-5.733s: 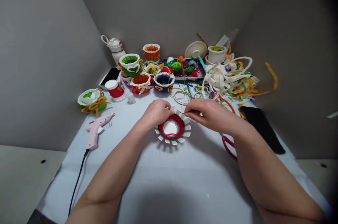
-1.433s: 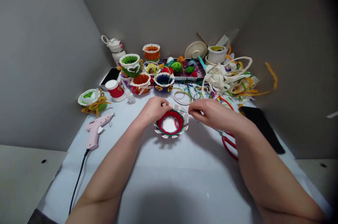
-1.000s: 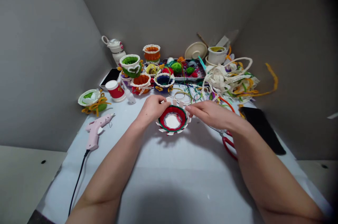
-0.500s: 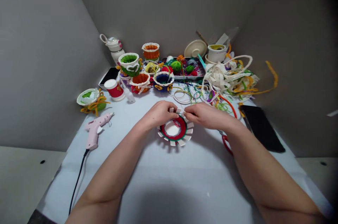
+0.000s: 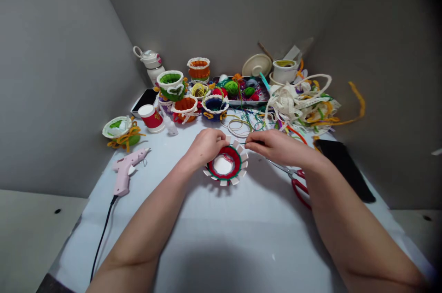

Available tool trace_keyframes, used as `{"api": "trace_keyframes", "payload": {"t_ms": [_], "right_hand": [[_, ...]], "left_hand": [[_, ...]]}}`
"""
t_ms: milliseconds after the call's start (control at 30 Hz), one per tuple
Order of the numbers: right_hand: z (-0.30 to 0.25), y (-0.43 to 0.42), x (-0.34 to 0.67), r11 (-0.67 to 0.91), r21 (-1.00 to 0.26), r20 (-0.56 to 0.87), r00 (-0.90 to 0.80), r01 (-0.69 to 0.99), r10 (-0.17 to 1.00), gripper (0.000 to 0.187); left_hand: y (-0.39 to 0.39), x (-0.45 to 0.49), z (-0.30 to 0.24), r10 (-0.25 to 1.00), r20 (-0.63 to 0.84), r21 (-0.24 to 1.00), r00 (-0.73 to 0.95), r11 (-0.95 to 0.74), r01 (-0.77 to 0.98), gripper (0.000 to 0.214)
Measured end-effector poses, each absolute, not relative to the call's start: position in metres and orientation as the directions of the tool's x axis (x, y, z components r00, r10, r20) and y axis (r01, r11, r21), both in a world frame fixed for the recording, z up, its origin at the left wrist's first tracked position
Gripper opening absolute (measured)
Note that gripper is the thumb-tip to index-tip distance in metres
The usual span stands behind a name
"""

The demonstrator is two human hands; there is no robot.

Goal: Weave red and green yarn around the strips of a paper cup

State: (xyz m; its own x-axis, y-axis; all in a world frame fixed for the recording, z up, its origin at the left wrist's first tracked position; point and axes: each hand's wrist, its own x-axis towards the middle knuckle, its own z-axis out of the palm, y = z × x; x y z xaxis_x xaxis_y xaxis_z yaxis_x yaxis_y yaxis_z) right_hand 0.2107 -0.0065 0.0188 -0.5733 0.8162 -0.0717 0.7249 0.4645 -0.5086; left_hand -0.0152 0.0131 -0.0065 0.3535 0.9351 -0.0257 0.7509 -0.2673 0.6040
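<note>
The desk (image 5: 221, 233) nearest me lies bare between my forearms; beyond it the slit paper cup (image 5: 226, 167) stands on the desk, red and green yarn wound inside its tabs; my left hand (image 5: 206, 145) curls closed on its far left rim; my right hand (image 5: 276, 146) pinches a thin strand (image 5: 242, 144) just right of the rim; half a second ago that pinch sat against the tabs, so the strand now looks drawn snug; scissors (image 5: 297, 183) lie by my right wrist, glue gun (image 5: 126, 171) well left, yarn baskets (image 5: 184, 106) crowd the back
</note>
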Motion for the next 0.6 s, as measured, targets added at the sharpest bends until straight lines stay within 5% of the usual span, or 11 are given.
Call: {"api": "trace_keyframes", "payload": {"t_ms": [233, 600], "right_hand": [[0.02, -0.017, 0.198, 0.565, -0.363, 0.132, -0.559, 0.741, 0.818, 0.025], [0.025, -0.022, 0.194, 0.656, -0.289, 0.104, -0.658, 0.697, 0.745, 0.024]], "left_hand": [[0.011, -0.013, -0.002, 0.943, -0.026, 0.495, 0.333, -0.277, 0.824, 0.021], [0.014, -0.02, -0.002, 0.951, -0.046, 0.489, 0.305, -0.245, 0.837, 0.018]]}}
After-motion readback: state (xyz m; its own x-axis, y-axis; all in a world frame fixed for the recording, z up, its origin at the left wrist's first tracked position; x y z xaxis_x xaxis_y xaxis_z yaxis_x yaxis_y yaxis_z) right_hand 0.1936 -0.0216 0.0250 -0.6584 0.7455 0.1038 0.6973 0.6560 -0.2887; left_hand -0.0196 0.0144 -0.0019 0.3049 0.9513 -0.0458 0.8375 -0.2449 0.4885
